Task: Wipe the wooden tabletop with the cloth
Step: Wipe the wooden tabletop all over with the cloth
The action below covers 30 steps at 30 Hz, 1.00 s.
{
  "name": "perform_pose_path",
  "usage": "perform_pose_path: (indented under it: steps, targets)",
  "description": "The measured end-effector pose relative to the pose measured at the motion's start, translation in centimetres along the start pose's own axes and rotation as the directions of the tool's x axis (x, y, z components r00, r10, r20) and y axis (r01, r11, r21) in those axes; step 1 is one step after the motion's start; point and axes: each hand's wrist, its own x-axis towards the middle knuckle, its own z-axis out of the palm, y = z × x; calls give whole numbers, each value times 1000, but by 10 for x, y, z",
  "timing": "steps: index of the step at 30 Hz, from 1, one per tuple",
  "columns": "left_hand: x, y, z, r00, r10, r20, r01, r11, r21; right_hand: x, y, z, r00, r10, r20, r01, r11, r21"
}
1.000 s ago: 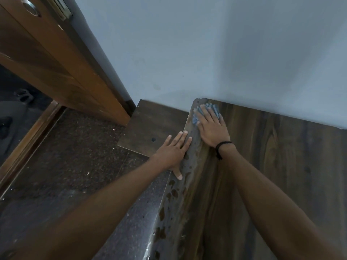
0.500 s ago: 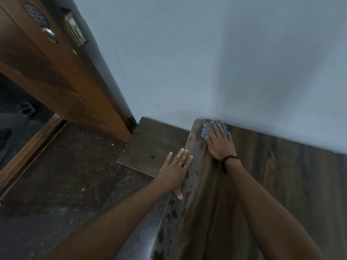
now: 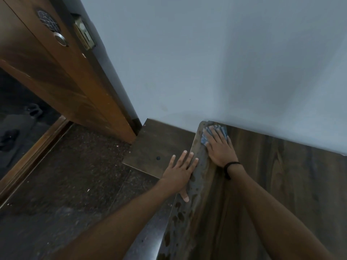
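Your right hand lies flat on the crumpled blue cloth, fingers spread and straight, pressing it down rather than gripping it. Blue fabric shows between the fingers and past their tips. The cloth sits at the far left corner of the dark, grained wooden tabletop, right where the top meets the pale blue-grey wall. A thin black band circles that wrist.

Your left hand is relaxed and holds nothing. Its fingers are straight and slightly fanned, lying over the tabletop's left edge and pointing away from you. The thumb rests on the worn, blotchy edge strip that runs along the left side of the top toward you. The two hands are near each other but apart, the left one nearer to you and to the left of the right.

Below and left of the tabletop, a lower dark brown wooden panel sits against the wall, with a small dark hole in its face. Whether your left fingers touch that panel or hang above it cannot be told. Left of it stretches a dark speckled stone floor. At the far left stands an orange-brown wooden door with a round metal knob, an oval keypad above the knob and a brass latch plate on its edge. Beyond the wooden threshold the space is dim — a few dark shapes lie there, too murky to identify.
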Motion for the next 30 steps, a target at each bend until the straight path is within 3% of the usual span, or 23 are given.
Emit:
perform_pose_path:
  steps: [6,10,15,20,25,28,30]
  targets:
    - [5,-5,1,1000,6,-10,-6,1000,-22,16,2,-9,981,195,-17,-193,979,62]
    - [-5,-11,8,999,29,-37,-31,998,-54,-29,-12,15,1000,-19,-22,19,999,-30]
    - [-27,-29,20,997,80,-11,-81,988,-133,-43,-10,11,985,169,-30,-168,985,35]
    - [-35,-31,26,992,125,24,-122,986,-117,-104,-24,35,1000,-13,-13,13,999,-44]
    - [-34,-30,25,993,117,12,-116,991,-63,-86,-35,30,980,194,-38,-193,981,26]
    - [-34,-30,30,993,112,28,-111,993,-37,-122,-45,46,1000,6,-9,-7,998,-56]
    - [-32,-31,30,993,111,30,-111,994,-13,-139,-32,40,999,-11,31,13,998,-60]
